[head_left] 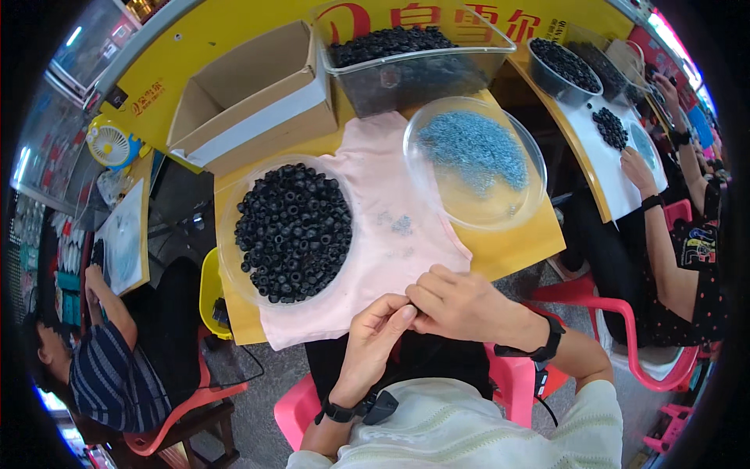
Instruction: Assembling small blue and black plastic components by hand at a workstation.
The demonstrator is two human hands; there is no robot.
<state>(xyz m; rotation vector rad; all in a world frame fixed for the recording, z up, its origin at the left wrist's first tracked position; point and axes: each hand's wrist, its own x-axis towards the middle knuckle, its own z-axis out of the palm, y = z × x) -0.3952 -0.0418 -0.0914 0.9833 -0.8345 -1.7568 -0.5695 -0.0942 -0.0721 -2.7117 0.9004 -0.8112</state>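
Close to the table's front edge my two hands meet at the fingertips. Thumb and fingers of my left hand (373, 338) pinch a small black part (414, 308). My right hand (467, 310) has its fingers curled in against the same part and partly covers it. Beyond my left hand, a clear round tray (223, 244) is heaped with small black ring-like pieces (293, 234). Farther right, another clear round tray (529, 205) contains a loose pile of tiny silvery-blue pieces (476, 148), too small to name. A pink cloth (391, 270) lies beneath, with a few tiny pieces scattered on it.
At the back of the yellow table (512, 244) stand an open cardboard box (258, 129) and a clear bin (414, 59) of black parts. A yellow bucket (209, 293) is beside the left edge. People sit at tables on both sides; a co-worker's hand (639, 170) is at right.
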